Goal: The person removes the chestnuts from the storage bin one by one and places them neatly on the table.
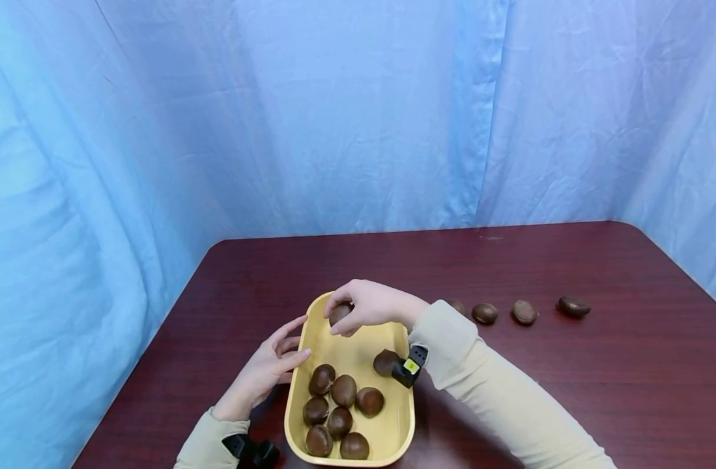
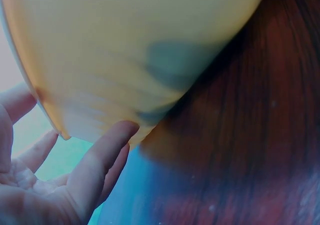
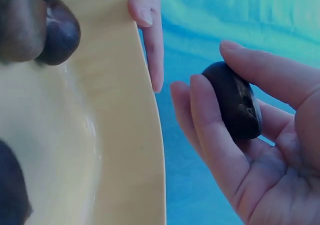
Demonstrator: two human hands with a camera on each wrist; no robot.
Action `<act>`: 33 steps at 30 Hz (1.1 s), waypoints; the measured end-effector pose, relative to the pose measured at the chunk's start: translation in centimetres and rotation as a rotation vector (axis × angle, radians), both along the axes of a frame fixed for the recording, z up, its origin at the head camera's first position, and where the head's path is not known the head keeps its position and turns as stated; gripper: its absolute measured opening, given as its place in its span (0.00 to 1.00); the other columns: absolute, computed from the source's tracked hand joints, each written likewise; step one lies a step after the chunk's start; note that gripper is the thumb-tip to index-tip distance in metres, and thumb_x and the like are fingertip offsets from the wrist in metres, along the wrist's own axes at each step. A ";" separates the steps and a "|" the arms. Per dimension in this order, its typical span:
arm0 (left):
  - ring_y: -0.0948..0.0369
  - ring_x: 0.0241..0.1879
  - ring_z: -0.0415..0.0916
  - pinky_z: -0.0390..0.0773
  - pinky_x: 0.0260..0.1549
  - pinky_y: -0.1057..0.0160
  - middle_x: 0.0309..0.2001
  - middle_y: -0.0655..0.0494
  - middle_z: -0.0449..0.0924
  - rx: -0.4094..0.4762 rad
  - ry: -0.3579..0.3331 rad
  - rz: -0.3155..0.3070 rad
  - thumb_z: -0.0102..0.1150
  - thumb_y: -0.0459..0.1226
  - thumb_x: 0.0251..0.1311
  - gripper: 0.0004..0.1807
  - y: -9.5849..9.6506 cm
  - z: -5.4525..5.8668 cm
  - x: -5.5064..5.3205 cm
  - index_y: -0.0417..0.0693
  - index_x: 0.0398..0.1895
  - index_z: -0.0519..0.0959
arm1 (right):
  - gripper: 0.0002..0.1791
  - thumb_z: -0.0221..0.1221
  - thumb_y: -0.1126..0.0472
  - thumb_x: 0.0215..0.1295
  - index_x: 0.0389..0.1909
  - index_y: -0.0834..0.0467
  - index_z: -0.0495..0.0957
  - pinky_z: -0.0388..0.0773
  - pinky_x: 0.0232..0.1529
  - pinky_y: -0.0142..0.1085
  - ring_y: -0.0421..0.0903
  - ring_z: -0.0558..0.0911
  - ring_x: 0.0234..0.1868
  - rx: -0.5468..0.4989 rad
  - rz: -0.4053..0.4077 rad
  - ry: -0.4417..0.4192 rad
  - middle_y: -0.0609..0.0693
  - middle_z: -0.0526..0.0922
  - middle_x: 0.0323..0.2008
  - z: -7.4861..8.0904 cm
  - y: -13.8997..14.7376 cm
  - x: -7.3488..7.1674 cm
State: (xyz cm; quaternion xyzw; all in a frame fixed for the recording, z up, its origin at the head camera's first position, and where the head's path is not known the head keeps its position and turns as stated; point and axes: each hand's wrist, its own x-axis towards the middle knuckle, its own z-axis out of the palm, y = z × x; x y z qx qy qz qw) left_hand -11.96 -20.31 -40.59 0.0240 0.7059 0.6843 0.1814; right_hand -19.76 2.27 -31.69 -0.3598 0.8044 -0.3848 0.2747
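Note:
My right hand (image 1: pixel 374 305) pinches a brown chestnut (image 3: pixel 232 100) between thumb and fingers, over the far end of a yellow tray (image 1: pixel 358 345). My left hand (image 1: pixel 268 366) rests against the tray's left side, fingers spread and fairly straight, thumb at the rim. From the left wrist view, fingertips (image 2: pixel 127 127) meet the outer wall of the tray. Several chestnuts (image 1: pixel 340 422) lie in its near part, and one more chestnut (image 1: pixel 386 363) sits by the right wall, partly covered by the wrist camera.
To the right on the dark red table (image 1: pixel 569 378), several chestnuts lie in a loose row, among them one (image 1: pixel 485 313), a paler one (image 1: pixel 524 312) and a far one (image 1: pixel 574 306). The right sleeve overlaps the row's left end. Blue curtains (image 1: pixel 358 130) hang behind the table.

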 end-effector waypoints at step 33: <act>0.58 0.46 0.80 0.82 0.40 0.55 0.62 0.32 0.63 -0.001 0.008 0.012 0.57 0.37 0.64 0.39 -0.1 0.2 0.3 0.49 0.74 0.50 | 0.19 0.66 0.57 0.57 0.46 0.63 0.79 0.73 0.26 0.32 0.39 0.72 0.22 0.018 -0.236 0.181 0.46 0.74 0.22 -3.4 14.5 -0.9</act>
